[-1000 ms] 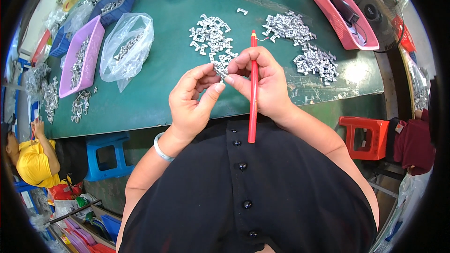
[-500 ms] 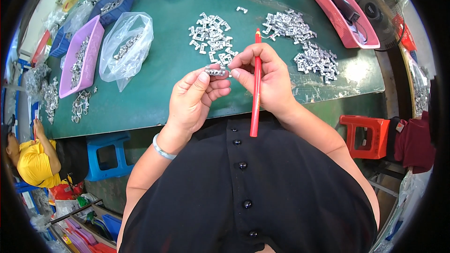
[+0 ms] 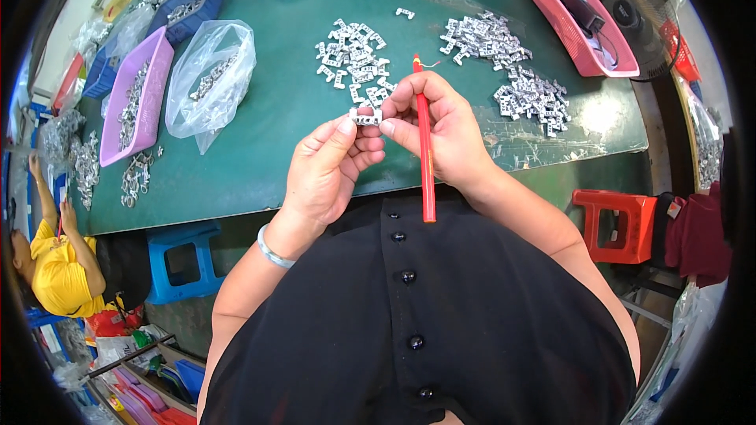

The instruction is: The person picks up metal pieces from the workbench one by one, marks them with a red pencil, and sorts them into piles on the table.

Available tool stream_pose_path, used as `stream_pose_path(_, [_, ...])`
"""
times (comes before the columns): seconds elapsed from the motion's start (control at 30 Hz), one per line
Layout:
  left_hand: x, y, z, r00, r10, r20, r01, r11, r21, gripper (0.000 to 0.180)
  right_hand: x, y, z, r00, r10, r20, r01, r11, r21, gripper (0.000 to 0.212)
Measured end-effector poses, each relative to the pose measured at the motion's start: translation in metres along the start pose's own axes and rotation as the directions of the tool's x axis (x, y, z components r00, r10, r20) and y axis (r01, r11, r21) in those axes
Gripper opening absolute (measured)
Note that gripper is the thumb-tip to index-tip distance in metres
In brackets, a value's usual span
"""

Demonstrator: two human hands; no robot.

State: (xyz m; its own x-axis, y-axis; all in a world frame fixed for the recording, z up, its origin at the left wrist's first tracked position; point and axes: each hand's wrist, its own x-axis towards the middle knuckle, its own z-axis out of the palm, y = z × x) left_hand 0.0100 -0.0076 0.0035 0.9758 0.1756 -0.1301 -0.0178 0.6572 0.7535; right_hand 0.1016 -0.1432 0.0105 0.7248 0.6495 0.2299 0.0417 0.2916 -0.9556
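My left hand [image 3: 323, 165] pinches a small silver metal part [image 3: 365, 117] with notches along its side, holding it over the front of the table. My right hand [image 3: 443, 129] is closed around a long red pencil [image 3: 425, 141], which slants down toward my body. Its thumb and forefinger tips meet the right end of the same part. Just beyond my hands lies a loose pile of similar silver parts [image 3: 352, 55]. Two more heaps, an upper one [image 3: 484, 39] and a lower one [image 3: 534, 100], lie to the right.
A clear plastic bag [image 3: 211, 82] and a purple basket [image 3: 140, 98] of metal pieces stand at left on the green table [image 3: 276, 157]. A pink basket [image 3: 579, 31] and a fan [image 3: 634, 23] are at right. Stools, blue [image 3: 183, 263] and red [image 3: 614, 224], flank me; a person in yellow [image 3: 63, 275] sits left.
The metal part has turned between my fingers, so its notched side now shows more. The red pencil has tilted and shifted slightly left. At far left the other person's arm has risen.
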Motion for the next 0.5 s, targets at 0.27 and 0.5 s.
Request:
stream_pose_path(0.27, [-0.0009, 0.0008, -0.0006, 1.0, -0.019, 0.001, 0.019, 0.998, 0.054, 0.024, 0.0022, -0.0005, -0.0033, 0.997, 0.077, 0.019, -0.078, 0.991, 0.105, 0.023])
stream_pose_path(0.5, [-0.0012, 0.0016, -0.0006, 1.0, -0.012, -0.018, 0.014, 0.991, 0.137, 0.024, 0.0039, -0.0004, -0.0038, 0.987, 0.16, 0.002, -0.158, 0.97, 0.185, 0.024])
